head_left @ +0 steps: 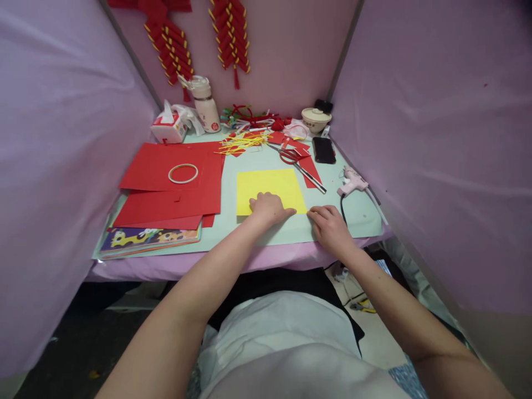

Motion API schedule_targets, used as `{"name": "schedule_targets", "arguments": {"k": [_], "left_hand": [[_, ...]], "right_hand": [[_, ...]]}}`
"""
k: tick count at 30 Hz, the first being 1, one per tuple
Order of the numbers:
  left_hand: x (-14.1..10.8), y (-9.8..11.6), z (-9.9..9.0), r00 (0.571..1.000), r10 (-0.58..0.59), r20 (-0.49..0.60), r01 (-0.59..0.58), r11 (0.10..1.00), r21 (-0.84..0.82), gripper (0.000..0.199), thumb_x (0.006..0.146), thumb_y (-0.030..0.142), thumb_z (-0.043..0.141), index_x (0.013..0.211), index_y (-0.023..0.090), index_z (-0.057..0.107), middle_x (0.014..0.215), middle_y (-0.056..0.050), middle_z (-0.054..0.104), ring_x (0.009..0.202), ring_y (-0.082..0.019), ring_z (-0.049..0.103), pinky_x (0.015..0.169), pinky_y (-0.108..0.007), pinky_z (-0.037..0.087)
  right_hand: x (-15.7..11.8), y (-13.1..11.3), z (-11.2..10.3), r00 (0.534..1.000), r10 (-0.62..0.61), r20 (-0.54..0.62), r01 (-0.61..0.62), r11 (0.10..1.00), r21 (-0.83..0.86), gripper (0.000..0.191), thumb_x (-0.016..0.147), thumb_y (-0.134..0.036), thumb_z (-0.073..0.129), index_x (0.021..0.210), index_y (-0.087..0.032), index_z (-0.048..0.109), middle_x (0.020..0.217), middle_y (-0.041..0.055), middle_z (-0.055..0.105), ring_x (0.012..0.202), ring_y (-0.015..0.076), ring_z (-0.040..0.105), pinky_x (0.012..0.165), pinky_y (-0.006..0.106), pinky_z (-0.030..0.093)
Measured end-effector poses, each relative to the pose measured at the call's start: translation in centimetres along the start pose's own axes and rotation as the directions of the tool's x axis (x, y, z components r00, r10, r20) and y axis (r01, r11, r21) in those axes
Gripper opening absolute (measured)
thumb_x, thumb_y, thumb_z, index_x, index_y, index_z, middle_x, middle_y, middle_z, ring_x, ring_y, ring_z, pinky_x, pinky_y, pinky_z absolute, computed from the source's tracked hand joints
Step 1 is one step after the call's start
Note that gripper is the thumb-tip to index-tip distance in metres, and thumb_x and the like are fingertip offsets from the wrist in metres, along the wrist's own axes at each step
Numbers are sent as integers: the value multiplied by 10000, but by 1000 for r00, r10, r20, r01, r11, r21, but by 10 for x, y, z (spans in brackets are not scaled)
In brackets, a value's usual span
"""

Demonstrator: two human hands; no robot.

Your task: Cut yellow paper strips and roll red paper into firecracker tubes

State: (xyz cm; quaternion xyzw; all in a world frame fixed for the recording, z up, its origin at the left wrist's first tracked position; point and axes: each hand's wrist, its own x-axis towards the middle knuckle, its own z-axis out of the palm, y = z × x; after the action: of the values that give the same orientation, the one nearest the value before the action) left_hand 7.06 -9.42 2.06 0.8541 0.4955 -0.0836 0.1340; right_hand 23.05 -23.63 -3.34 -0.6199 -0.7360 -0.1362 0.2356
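A yellow sheet of paper (266,183) lies on the pale green tabletop in front of me. My left hand (270,208) rests on its near part, palm down, with the thumb stretched out along the near edge toward the right. At the near right corner of the sheet, the fingers of my right hand (330,224) are drawn together and pinch the paper's edge. Beyond the sheet lie red-handled scissors (290,157) and a pen-like stick (311,178), beside a strip of red paper (308,166).
Red sheets (174,208) with a white ring (183,182) cover a picture book (149,237) at left. Farther back are a tissue box (169,132), bottle (206,111), yellow strips (241,143) and lidded bowl (316,121). A phone (323,150) and glue gun (352,182) lie right.
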Motion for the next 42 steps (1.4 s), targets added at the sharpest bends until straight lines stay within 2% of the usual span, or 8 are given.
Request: {"name": "schedule_targets", "arguments": {"k": [5,8,10,14,17,20,29,42], "left_hand": [[-3,1,-2,1000,17,-15,-17,1000,2,748,809,782,462,1104,141,710,1165,-220,647,1148,-394,526,927,-488,420],[-7,-5,-4,999,46,-23,-46,999,-15,670,857,731,455,1034,141,719,1160,-212,650,1129,-385,543,905,-478,430],[-11,-16,-5,993,115,-27,-117,989,-85,549,884,657,488,946,161,715,1099,-172,670,1075,-351,573,871,-443,441],[-19,-43,-1,948,278,-157,-309,922,-234,286,825,484,668,867,202,670,996,-72,670,979,-262,600,797,-352,436],[-22,-53,5,931,292,-219,-342,907,-245,191,814,388,698,824,202,656,959,-54,661,966,-245,594,783,-341,423],[-21,-53,7,926,303,-223,-356,899,-256,147,831,339,682,797,200,653,929,-48,662,932,-236,597,760,-339,418],[-20,-48,2,945,280,-166,-314,920,-235,183,847,374,642,778,208,678,895,-48,684,908,-234,613,762,-338,430],[-21,-33,-16,988,151,-14,-151,979,-134,198,848,333,593,846,196,736,942,-99,716,931,-264,646,723,-329,470]], "right_hand": [[9,-20,1,993,41,-108,-27,992,123,427,877,-55,429,1249,-136,622,1129,154,641,1056,280,529,934,453,505],[12,-32,9,997,-2,-77,15,985,173,446,869,-45,416,1264,-126,606,1136,156,646,1074,275,543,953,451,511],[11,-36,15,998,-7,-66,17,986,165,432,869,-51,419,1250,-118,610,1140,163,651,1079,281,545,957,461,513],[8,-37,19,999,-12,-53,19,991,130,404,872,-74,444,1232,-108,624,1159,169,648,1086,289,542,969,466,510],[8,-40,17,999,-6,-31,9,996,92,393,882,-94,460,1236,-87,629,1169,172,645,1098,294,537,993,462,498],[12,-45,14,1000,1,-3,-1,998,61,378,908,-123,459,1240,-89,636,1176,170,646,1111,296,535,1005,465,492],[18,-52,17,1000,-11,18,10,997,74,374,944,-157,436,1254,-99,637,1157,169,651,1092,290,556,977,450,507],[22,-50,15,998,-4,64,0,998,64,341,959,-189,437,1229,-118,631,1105,156,652,1065,285,554,904,419,514]]}}
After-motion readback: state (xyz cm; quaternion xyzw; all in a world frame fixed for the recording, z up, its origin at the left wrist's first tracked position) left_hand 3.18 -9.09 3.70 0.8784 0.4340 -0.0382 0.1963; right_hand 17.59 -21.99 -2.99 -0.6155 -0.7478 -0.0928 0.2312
